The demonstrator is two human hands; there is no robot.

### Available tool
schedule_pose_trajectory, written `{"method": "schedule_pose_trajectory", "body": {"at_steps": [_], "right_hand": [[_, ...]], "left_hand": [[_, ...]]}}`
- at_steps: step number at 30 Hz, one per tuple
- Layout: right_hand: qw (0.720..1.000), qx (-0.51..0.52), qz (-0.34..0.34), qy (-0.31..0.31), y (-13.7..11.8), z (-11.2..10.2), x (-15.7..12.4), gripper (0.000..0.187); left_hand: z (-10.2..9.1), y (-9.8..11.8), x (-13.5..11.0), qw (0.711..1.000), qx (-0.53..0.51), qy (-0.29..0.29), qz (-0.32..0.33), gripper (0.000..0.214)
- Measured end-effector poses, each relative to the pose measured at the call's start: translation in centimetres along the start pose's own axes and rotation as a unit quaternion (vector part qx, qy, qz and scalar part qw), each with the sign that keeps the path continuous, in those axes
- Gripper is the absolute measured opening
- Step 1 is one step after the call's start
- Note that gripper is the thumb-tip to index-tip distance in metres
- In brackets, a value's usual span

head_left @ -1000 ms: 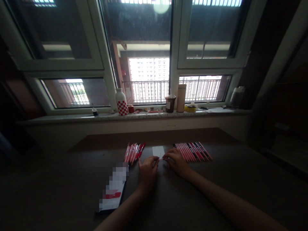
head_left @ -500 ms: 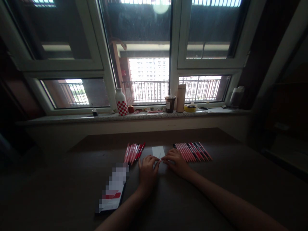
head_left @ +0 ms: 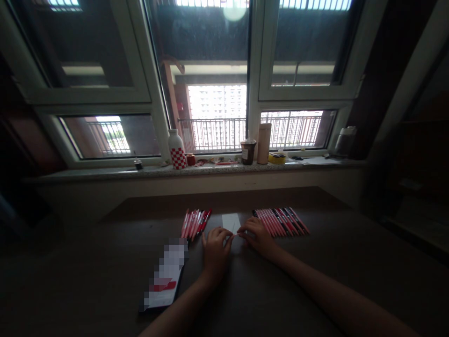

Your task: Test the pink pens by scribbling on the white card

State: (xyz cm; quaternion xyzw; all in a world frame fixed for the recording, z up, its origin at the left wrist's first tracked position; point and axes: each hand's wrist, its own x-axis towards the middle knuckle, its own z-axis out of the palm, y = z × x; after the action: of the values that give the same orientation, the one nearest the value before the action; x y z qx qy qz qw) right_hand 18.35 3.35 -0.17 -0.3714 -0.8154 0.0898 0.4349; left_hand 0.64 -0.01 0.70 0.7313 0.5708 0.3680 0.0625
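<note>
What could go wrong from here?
A slim piece spans the fingertips of the left hand and right hand; it might slip. The right hand overlaps the right row of pens in view and could knock it askew. The left pens lie near the left hand and might get brushed.

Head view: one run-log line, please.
left hand: pinching | right hand: pinching | between: thin pale-pink piece | beyond: white rectangular sheet

Thin item (head_left: 236,234) between hands (head_left: 215,245) (head_left: 258,236), too small to tell
</note>
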Motion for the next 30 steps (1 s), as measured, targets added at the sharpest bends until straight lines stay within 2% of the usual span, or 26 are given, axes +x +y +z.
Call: {"method": "schedule_pose_trajectory", "body": {"at_steps": [30], "right_hand": [[1.0, -0.028, -0.002, -0.007, 0.0, 0.07, 0.02, 0.017]], "left_hand": [[-0.11, 0.11, -0.02, 1.0, -0.006, -0.003, -0.008, 0.016]]}}
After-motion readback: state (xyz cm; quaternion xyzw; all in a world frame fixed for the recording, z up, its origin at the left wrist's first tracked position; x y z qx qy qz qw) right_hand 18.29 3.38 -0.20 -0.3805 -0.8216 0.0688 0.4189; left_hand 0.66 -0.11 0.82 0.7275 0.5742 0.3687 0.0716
